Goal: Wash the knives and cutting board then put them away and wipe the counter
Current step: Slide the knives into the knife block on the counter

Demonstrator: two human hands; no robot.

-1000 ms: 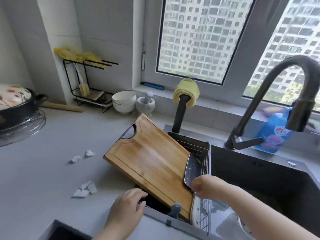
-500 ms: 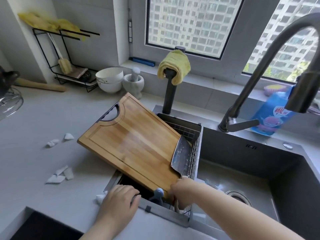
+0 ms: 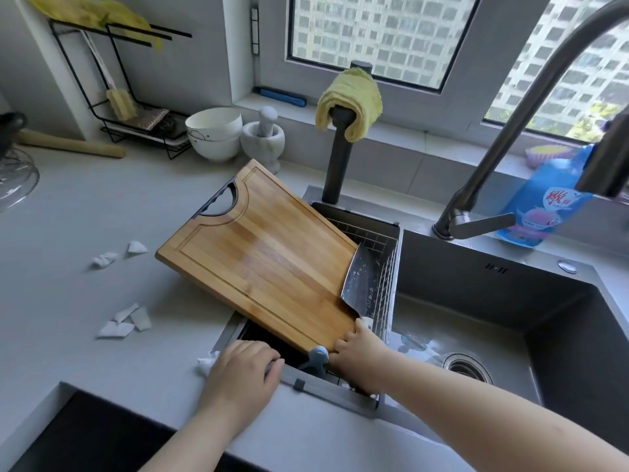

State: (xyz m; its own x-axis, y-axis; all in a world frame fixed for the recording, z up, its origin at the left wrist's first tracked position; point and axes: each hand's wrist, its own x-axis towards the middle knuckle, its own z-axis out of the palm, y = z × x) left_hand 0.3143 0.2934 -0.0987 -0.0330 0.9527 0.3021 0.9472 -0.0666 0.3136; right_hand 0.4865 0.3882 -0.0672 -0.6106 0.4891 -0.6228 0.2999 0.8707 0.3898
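Bamboo fills the middle of our view: the cutting board (image 3: 262, 264) lies tilted, its handle cutout end over the counter (image 3: 68, 233) and its other end across the wire basket (image 3: 386, 264) at the left side of the sink (image 3: 578, 335). Along the board's right edge we see 1 cleaver (image 3: 360, 281), its wet blade inside the basket with the tip pointing away from us. Our right hand (image 3: 357, 356) is wrapped round the cleaver's pale handle, of which only a small bit shows above the thumb; the thumb touches the board's near corner. Our left hand (image 3: 238, 373) lies palm down on the sink's near rim, fingers relaxed and bent over the inner edge, gripping nothing. A small blue-grey knob (image 3: 318, 354) stands between the 2 hands. White scraps (image 3: 126, 321) are scattered on the counter to the left. A yellow cloth (image 3: 350, 100) is draped over a dark post behind the basket.
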